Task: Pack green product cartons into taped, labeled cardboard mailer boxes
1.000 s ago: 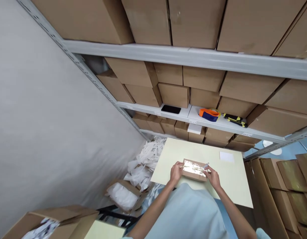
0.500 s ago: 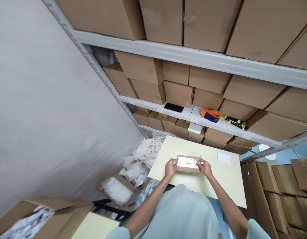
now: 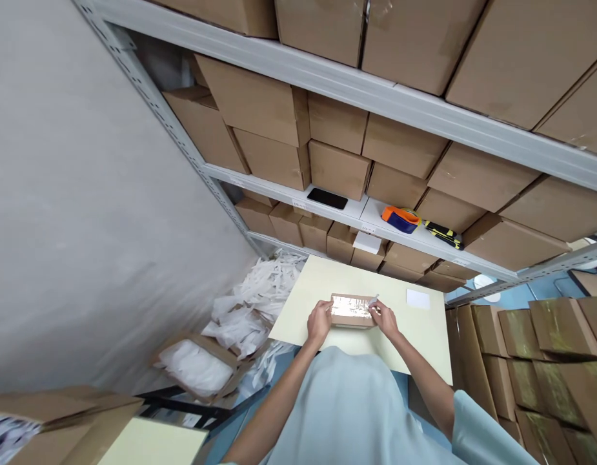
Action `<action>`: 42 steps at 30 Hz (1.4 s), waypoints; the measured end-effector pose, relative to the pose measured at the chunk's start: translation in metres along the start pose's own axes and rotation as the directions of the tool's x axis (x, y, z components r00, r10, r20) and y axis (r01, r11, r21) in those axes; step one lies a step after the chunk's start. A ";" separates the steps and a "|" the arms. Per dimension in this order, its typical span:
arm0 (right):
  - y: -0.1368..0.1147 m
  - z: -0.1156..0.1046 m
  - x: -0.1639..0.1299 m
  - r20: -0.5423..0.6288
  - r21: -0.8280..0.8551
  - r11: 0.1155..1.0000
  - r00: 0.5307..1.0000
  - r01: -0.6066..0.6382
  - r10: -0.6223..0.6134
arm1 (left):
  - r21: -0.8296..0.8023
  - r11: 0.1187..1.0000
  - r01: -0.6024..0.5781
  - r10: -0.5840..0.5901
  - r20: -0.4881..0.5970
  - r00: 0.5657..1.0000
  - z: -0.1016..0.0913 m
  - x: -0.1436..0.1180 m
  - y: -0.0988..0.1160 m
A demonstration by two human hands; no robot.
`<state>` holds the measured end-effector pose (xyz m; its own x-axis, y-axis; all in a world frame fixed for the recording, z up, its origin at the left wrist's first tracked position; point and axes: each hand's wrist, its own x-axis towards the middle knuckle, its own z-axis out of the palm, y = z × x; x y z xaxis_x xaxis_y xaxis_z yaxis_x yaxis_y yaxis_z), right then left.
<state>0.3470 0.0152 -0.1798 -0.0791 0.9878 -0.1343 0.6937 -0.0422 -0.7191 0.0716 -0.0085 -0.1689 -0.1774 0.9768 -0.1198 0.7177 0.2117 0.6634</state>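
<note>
A small brown cardboard box [image 3: 352, 311] with shiny clear tape across its top lies on the pale yellow table [image 3: 424, 339]. My left hand [image 3: 319, 321] grips the box's left end. My right hand [image 3: 384, 318] presses on its right end, where a bit of tape or a small pale object sticks up by the fingers; I cannot tell which.
A white slip [image 3: 417, 298] lies on the table's far right. The shelf [image 3: 375, 223] behind holds a black phone [image 3: 327, 198], an orange-and-blue tape dispenser [image 3: 399, 218] and a yellow-black knife [image 3: 443, 234]. White packets [image 3: 252, 303] are heaped at left, taped boxes [image 3: 535, 349] stacked at right.
Both hands stay on the box in the same hold. The view has tilted and shifted, so the table and box sit further left and lower in the frame.
</note>
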 end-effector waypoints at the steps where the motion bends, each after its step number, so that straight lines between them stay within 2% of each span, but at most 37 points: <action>1: 0.000 0.002 -0.003 0.000 -0.015 1.000 1.000 0.000 0.000 | 0.013 1.000 -0.005 0.005 0.005 1.000 0.000 -0.001 0.001; 4: -0.006 0.003 -0.007 -0.010 -0.056 0.998 1.000 -0.004 0.003 | 0.055 0.998 -0.034 0.033 0.010 0.999 -0.005 -0.003 0.004; 6: -0.019 -0.011 0.001 -0.061 -0.122 0.992 0.998 0.028 -0.035 | 0.078 0.995 -0.066 0.066 0.001 0.998 -0.012 -0.001 0.011; 7: -0.029 -0.025 0.011 -0.109 -0.173 0.983 0.990 0.067 -0.086 | 0.084 0.992 -0.089 0.090 -0.009 0.996 -0.015 0.003 0.018; 9: -0.057 -0.070 0.040 -0.234 -0.303 0.937 0.939 0.175 -0.251 | 0.083 0.985 -0.154 0.158 -0.041 0.987 -0.023 0.017 0.040; 11: -0.090 -0.127 0.080 -0.372 -0.396 0.884 0.837 0.247 -0.400 | 0.061 0.967 -0.246 0.251 -0.083 0.964 -0.030 0.037 0.075; 12: -0.108 -0.155 0.101 -0.425 -0.432 0.868 0.793 0.246 -0.436 | 0.046 0.953 -0.298 0.301 -0.103 0.948 -0.035 0.048 0.096; 13: -0.124 -0.181 0.122 -0.454 -0.464 0.860 0.777 0.211 -0.435 | 0.028 0.931 -0.364 0.365 -0.129 0.922 -0.039 0.059 0.119; 14: -0.139 -0.201 0.140 -0.461 -0.482 0.863 0.793 0.153 -0.398 | 0.015 0.907 -0.420 0.417 -0.155 0.896 -0.045 0.069 0.142; 15: -0.152 -0.217 0.156 -0.430 -0.486 0.870 0.842 0.087 -0.325 | 0.008 0.888 -0.459 0.453 -0.180 0.873 -0.050 0.077 0.165; 16: -0.162 -0.227 0.168 -0.394 -0.481 0.875 0.881 0.047 -0.263 | 0.000 0.864 -0.504 0.492 -0.213 0.844 -0.056 0.083 0.186; 18: -0.173 -0.234 0.183 -0.343 -0.467 0.884 0.918 0.016 -0.198 | -0.018 0.810 -0.586 0.558 -0.284 0.780 -0.067 0.088 0.220; 20: -0.174 -0.233 0.188 -0.328 -0.448 0.893 0.922 0.037 -0.203 | -0.036 0.777 -0.628 0.584 -0.330 0.742 -0.074 0.084 0.241; 22: -0.171 -0.233 0.187 -0.321 -0.424 0.903 0.922 0.065 -0.217 | -0.060 0.775 -0.629 0.577 -0.335 0.744 -0.077 0.076 0.250; 25: -0.164 -0.235 0.178 -0.313 -0.374 0.921 0.921 0.106 -0.233 | -0.109 0.792 -0.601 0.548 -0.307 0.778 -0.075 0.062 0.246; 27: -0.155 -0.226 0.165 -0.307 -0.343 0.931 0.921 0.126 -0.238 | -0.177 0.795 -0.580 0.513 -0.314 0.799 -0.072 0.051 0.234; 29: -0.143 -0.201 0.140 -0.302 -0.240 0.954 0.920 0.182 -0.252 | -0.282 0.778 -0.561 0.462 -0.347 0.816 -0.068 0.038 0.216; 31: -0.128 -0.163 0.102 -0.294 0.051 0.951 0.915 0.305 -0.277 | -0.374 0.744 -0.554 0.427 -0.372 0.824 -0.061 0.019 0.195; 33: -0.119 -0.121 0.056 -0.277 0.441 0.810 0.917 0.385 -0.286 | -0.418 0.712 -0.563 0.426 -0.381 0.821 -0.054 -0.004 0.175; 35: -0.117 -0.086 0.011 -0.223 0.661 0.666 0.938 0.345 -0.264 | -0.425 0.703 -0.571 0.426 -0.391 0.816 -0.048 -0.028 0.158; 38: -0.126 -0.055 -0.033 -0.196 0.749 0.599 0.958 0.283 -0.208 | -0.409 0.725 -0.553 0.398 -0.406 0.822 -0.046 -0.058 0.142; 42: -0.141 -0.040 -0.057 -0.137 0.818 0.540 0.979 0.197 -0.149 | -0.343 0.741 -0.578 0.441 -0.401 0.803 -0.060 -0.085 0.133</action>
<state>0.2823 -0.0292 -0.0441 -0.0832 0.9941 0.0692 -0.2270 0.0487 -0.9727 0.1419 -0.0654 -0.0267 -0.0959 0.8653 0.4920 0.4034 -0.4181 0.8139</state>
